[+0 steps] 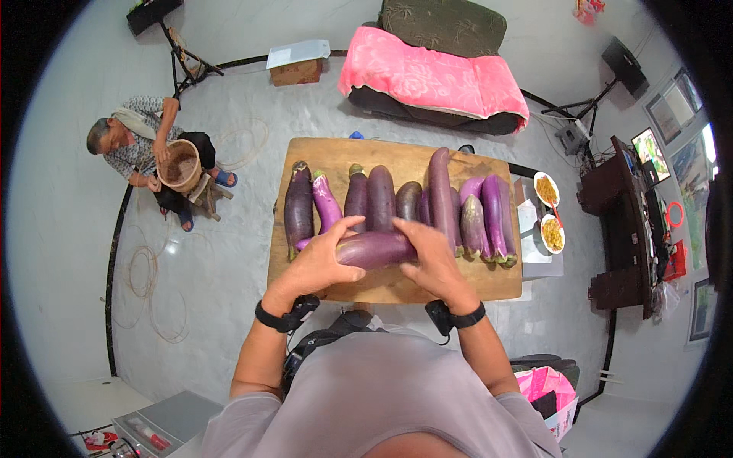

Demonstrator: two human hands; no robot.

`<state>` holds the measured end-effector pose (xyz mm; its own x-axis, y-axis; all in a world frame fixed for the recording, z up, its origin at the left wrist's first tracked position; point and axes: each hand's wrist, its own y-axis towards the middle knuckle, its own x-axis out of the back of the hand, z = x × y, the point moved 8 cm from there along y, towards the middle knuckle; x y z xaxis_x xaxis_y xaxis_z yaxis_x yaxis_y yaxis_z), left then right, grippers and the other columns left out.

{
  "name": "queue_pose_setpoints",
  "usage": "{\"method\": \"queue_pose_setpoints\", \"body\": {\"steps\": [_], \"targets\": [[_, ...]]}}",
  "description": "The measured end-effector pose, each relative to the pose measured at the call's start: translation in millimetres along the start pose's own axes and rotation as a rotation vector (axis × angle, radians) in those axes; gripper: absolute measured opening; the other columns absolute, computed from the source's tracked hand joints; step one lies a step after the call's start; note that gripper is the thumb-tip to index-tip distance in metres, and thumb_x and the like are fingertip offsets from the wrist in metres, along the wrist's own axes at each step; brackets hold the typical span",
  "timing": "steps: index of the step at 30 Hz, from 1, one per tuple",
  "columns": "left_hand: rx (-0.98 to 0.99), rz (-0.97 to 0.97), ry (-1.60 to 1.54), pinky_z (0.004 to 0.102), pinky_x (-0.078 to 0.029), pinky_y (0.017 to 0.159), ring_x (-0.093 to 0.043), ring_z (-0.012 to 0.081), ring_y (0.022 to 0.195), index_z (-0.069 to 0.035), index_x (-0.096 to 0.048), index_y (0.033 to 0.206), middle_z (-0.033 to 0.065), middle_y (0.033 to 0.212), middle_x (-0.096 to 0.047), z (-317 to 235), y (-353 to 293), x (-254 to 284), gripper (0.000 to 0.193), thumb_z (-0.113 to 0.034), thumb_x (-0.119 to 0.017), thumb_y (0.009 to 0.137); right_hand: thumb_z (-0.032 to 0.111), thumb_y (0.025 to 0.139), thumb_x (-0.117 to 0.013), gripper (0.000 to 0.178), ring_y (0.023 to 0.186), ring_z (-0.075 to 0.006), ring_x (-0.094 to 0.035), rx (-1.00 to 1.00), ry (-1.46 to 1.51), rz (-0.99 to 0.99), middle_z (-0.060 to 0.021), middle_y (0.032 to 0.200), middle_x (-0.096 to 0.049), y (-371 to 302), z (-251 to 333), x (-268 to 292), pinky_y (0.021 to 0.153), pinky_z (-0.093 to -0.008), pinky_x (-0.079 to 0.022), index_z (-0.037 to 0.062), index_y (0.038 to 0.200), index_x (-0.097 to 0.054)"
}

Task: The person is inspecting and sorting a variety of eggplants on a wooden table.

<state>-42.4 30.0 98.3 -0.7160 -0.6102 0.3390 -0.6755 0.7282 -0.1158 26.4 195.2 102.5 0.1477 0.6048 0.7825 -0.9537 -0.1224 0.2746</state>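
Between my two hands lies a thick purple eggplant point(374, 250), held crosswise over the near half of the wooden table point(336, 293). My left hand point(324, 261) grips its left end, thumb on the near side and fingers on the far side. Around the right end closes my right hand point(432, 259). Behind it several eggplants stretch in a row, pointing away from me: a dark one point(298, 206) at the far left, a plump one point(381, 197) mid-row, a long one point(440, 191), and a short streaked one point(473, 225) towards the right.
Right of the table, two bowls of food point(547, 191) stand on a low white surface. A sofa with a pink cover point(427, 72) is beyond the table. At left, another person point(145, 145) sits with a hand in a bucket point(182, 169). A dark cabinet point(615, 198) lines the right wall.
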Motion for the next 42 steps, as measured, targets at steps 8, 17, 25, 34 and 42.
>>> {"method": "queue_pose_setpoints", "body": {"steps": [8,17,25,34,42], "targets": [[0.131,-0.397,-0.425,0.0249,-0.048,0.075,-0.058,0.0089,0.087,-0.001,-0.042,0.136,0.0055,0.104,-0.063,47.5,16.1,8.6,0.053,-0.019,-0.063,0.091,0.023,0.075,-0.073,0.061,0.064,-0.0118,-0.056,-0.516,0.749,-0.159,-0.0055,0.086,-0.057,-47.0,-36.1,-10.5,0.054,-0.0273,-0.045,-0.0007,0.125,-0.046],[0.029,-0.428,0.465,0.0478,-0.043,0.095,-0.055,0.0456,0.106,0.004,-0.043,0.131,0.0289,0.111,-0.059,82.4,102.7,-12.3,0.062,-0.007,-0.063,0.074,0.015,0.081,-0.07,0.072,0.12,-0.0405,-0.045,-0.464,0.137,-0.538,-0.0251,0.131,-0.045,-27.1,-57.6,-7.6,0.102,-0.0437,-0.036,0.0004,0.142,-0.033],[0.194,-0.331,0.686,0.0526,-0.046,0.083,-0.06,0.0472,0.094,0.007,-0.04,0.128,0.0315,0.097,-0.063,109.2,131.1,-17.0,0.061,-0.014,-0.061,0.075,0.007,0.076,-0.072,0.068,0.118,-0.0424,-0.046,-0.411,-0.341,-0.521,-0.0258,0.128,-0.047,-2.1,-66.0,-32.4,0.101,-0.0484,-0.037,-0.0016,0.136,-0.039],[0.532,-0.114,0.557,0.0467,-0.048,0.09,-0.057,0.0402,0.113,-0.002,-0.01,0.151,0.022,0.119,-0.062,123.6,148.8,-10.5,0.107,-0.029,-0.075,0.07,0.003,0.075,-0.067,0.059,0.125,-0.0406,-0.041,-0.402,-0.44,-0.438,-0.0232,0.137,-0.043,-5.7,-61.9,-30.9,0.106,-0.0477,-0.032,0.005,0.131,-0.05],[0.624,-0.081,0.42,0.0452,-0.048,0.09,-0.054,0.0423,0.115,0.004,-0.013,0.148,0.028,0.12,-0.058,129.8,152.9,-7.1,0.109,-0.028,-0.077,0.066,0.003,0.078,-0.063,0.052,0.126,-0.0392,-0.039,-0.389,-0.375,-0.49,-0.0223,0.138,-0.043,-16.3,-36.5,-17.5,0.107,-0.0481,-0.03,0.0026,0.129,-0.051]]}}
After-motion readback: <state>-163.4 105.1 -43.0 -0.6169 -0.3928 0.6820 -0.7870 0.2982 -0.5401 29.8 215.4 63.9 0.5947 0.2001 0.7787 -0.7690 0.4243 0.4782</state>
